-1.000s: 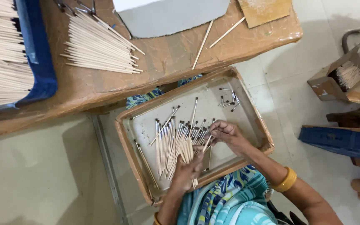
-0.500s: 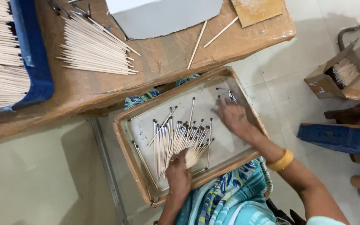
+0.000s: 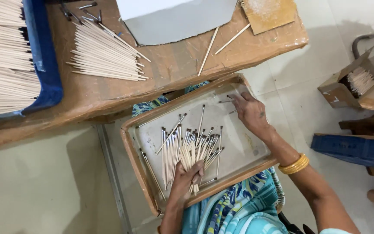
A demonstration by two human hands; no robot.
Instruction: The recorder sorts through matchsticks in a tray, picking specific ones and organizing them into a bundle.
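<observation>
Since the frame half a second back: right hand [image 3: 251,113] has shifted up toward the far right corner of the shallow brown cardboard tray [image 3: 140,161]; left hand [image 3: 187,181] has slid right, onto the lower ends of the stick pile.

Left hand: palm down, fingers [image 3: 197,168] together and curled over a bunch of thin pale wooden sticks with dark tips [image 3: 193,147], pressing them against the tray floor. The dark tips fan away from the fingertips, toward the table. More of the same sticks lie just left of the thumb, roughly parallel.

Right hand: fingers slightly apart, tips reaching at a few loose dark-tipped sticks [image 3: 227,99] near the far corner of the tray. Cannot tell whether anything is pinched. Stack of gold bangles [image 3: 296,164] on that wrist.

The tray rests on the person's lap, over blue-green patterned cloth [image 3: 239,208].

Beyond the fingertips: brown paper-covered table [image 3: 174,65] with a loose fan of plain pale sticks [image 3: 104,54], a grey sheet [image 3: 182,21] and two stray sticks. Blue tray full of plain sticks [image 3: 5,56] at far left. Open cardboard box of sticks [image 3: 360,82] on the floor, well right of the right hand.
</observation>
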